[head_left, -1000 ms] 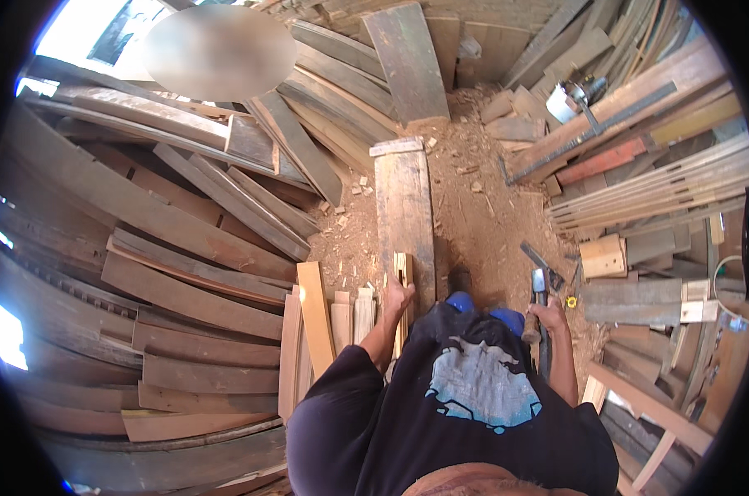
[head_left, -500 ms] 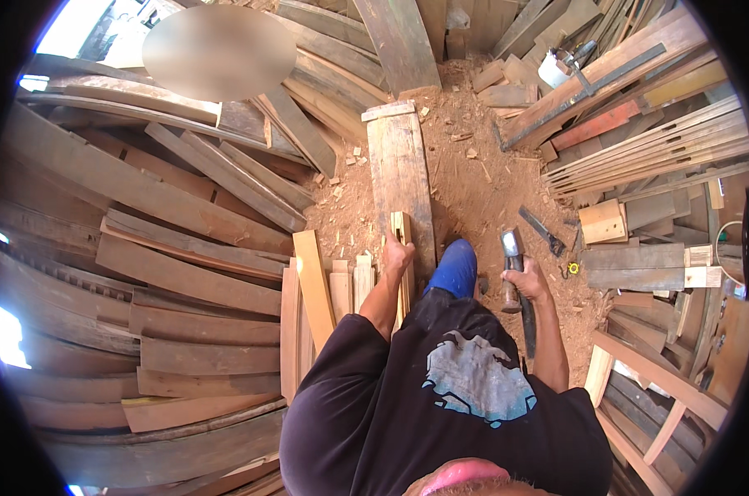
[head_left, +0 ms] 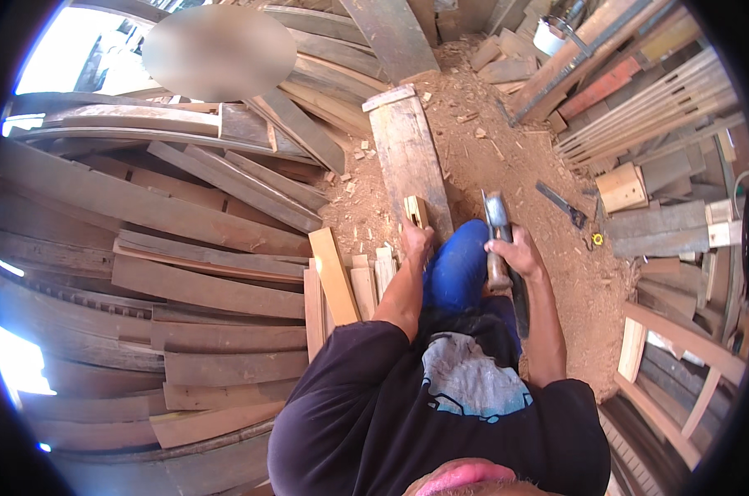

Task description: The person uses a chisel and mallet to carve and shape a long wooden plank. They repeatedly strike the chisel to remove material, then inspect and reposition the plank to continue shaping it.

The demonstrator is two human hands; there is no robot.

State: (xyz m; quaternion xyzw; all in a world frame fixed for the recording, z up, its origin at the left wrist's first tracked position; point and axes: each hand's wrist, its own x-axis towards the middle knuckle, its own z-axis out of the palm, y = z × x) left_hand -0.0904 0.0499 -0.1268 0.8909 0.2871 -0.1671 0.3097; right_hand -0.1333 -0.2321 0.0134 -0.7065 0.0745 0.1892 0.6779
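Note:
My left hand [head_left: 417,240] is closed around a light wooden piece [head_left: 416,210] with a slot in its end. It holds the piece over the near part of a worn plank [head_left: 406,145], beside my blue-clad leg [head_left: 461,264]. My right hand [head_left: 519,250] is closed around a chisel-like tool [head_left: 496,217] with a shiny metal upper part and a wooden lower end. A dark handle [head_left: 520,304] runs down below that same hand; what it belongs to is hard to make out. The right hand is just right of my knee, above the sawdust.
A handsaw [head_left: 561,203] and a yellow tape measure [head_left: 596,240] lie on the floor at right. Long boards [head_left: 209,285] crowd the left side. More timber, a white bucket [head_left: 550,35] and a wooden frame [head_left: 680,384] stand at right. Wood chips cover the floor [head_left: 482,140].
My left hand has moved slightly up and right with the slotted piece. My right hand has risen with its tools, and the blue leg shows more. The whole view has shifted a little.

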